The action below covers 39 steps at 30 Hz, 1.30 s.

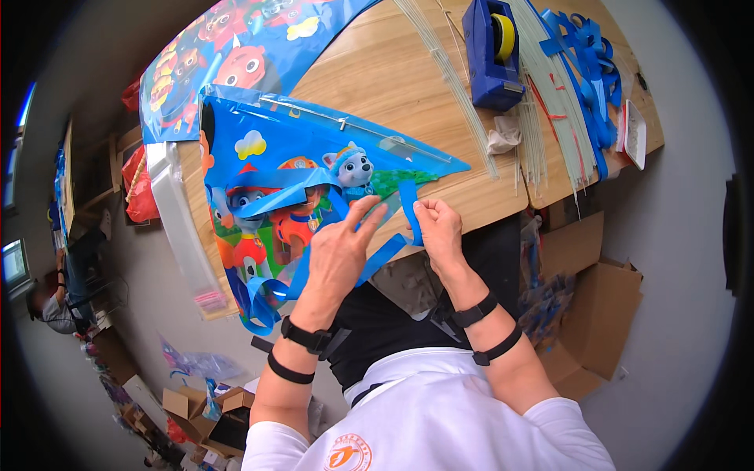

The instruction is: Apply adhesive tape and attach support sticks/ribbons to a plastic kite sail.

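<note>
A blue cartoon-printed kite [290,169] lies flat on the wooden table [393,86], its tip pointing right. A blue ribbon tail [389,251] runs from the kite's corner down over the table edge. My left hand [339,250] rests on the kite with fingers spread, pressing the ribbon near the edge. My right hand [438,226] pinches the ribbon's upper end between thumb and fingers, just below the kite's tip. Both wrists wear black bands.
A second printed kite sheet [236,47] lies further back. A blue tape dispenser [493,51], thin white rods [542,94], blue ribbon strips [589,55] and a crumpled tissue [503,135] sit to the right. Cardboard boxes [605,306] stand on the floor. A person [55,302] sits far left.
</note>
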{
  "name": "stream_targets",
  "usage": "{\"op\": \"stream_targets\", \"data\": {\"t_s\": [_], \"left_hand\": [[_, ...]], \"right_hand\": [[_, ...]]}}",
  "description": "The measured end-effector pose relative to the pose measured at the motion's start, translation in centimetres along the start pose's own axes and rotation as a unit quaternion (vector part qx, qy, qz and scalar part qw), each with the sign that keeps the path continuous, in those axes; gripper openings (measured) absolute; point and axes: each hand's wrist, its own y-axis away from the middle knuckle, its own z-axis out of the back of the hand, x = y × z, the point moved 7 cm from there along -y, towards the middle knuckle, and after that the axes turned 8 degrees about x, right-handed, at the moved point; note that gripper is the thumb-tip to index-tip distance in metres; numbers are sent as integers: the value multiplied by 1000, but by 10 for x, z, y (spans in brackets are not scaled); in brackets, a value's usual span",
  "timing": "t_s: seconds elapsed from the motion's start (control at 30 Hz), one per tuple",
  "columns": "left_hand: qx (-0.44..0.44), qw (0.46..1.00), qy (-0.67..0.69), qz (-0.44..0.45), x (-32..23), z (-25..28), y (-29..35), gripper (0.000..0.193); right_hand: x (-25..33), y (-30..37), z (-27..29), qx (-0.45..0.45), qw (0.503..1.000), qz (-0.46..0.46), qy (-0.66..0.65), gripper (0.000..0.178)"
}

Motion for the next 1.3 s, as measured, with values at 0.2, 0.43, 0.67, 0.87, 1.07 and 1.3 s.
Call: {"op": "stream_targets", "data": {"t_s": [0.2,0.43,0.67,0.87,1.07,1.3], "left_hand": [[30,998,-13,-55,-7,-51,-21,49],[28,996,-36,-78,-5,-66,-17,50],[35,995,-56,-78,-4,-70,-16,52],[25,993,-56,-99,-4,-72,-15,51],[33,995,-38,-82,0,-76,-13,50],[20,996,-29,-86,1,-76,-12,51]], "right_hand": [[-11,-15,3,-51,995,31,75,21],[23,3,-1,-46,969,58,237,17],[61,6,0,-36,870,320,373,18],[54,-1,1,0,857,346,382,28],[51,-1,1,-7,854,358,378,29],[50,-2,1,-14,849,362,386,28]]}}
